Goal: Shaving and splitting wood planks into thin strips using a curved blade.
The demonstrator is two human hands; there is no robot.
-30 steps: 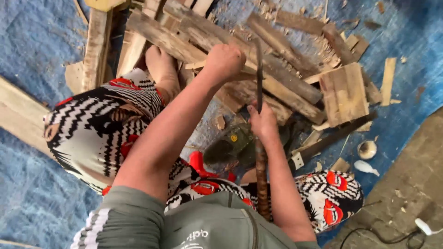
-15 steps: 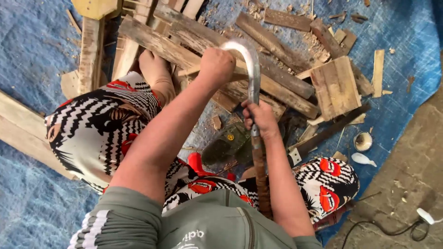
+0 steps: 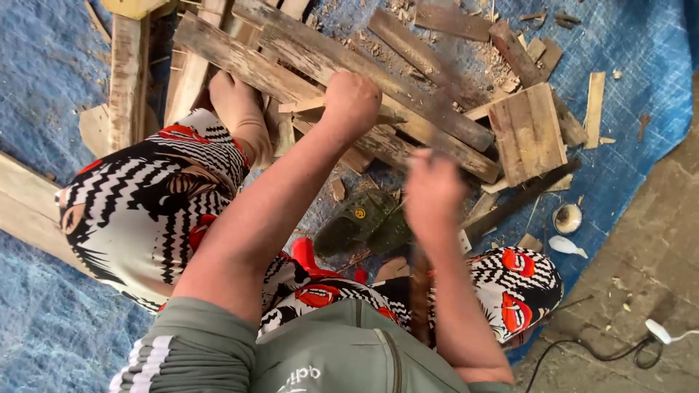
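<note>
On blue tarp (image 3: pixel 44 87) | left hand (image 3: pixel 352 102) clenched on rigid, splintery plank (image 3: pixel 408 120) | right hand (image 3: pixel 433 193) blurred, gripping wooden handle (image 3: pixel 419 291); grasp low.

We saw a wrinkled blue woven tarpaulin (image 3: pixel 44 80) spread over the ground, its surface scattered with pale sawdust and small wood chips (image 3: pixel 502 69). To the right it ended at a bare grey concrete floor (image 3: pixel 641 240), dusty and marked with faint seams. A thin black cable (image 3: pixel 582 353) trailed across that concrete near a small white plug (image 3: pixel 659 331). Even, soft daylight lay over everything, and no walls, windows or furniture came into view.
</note>
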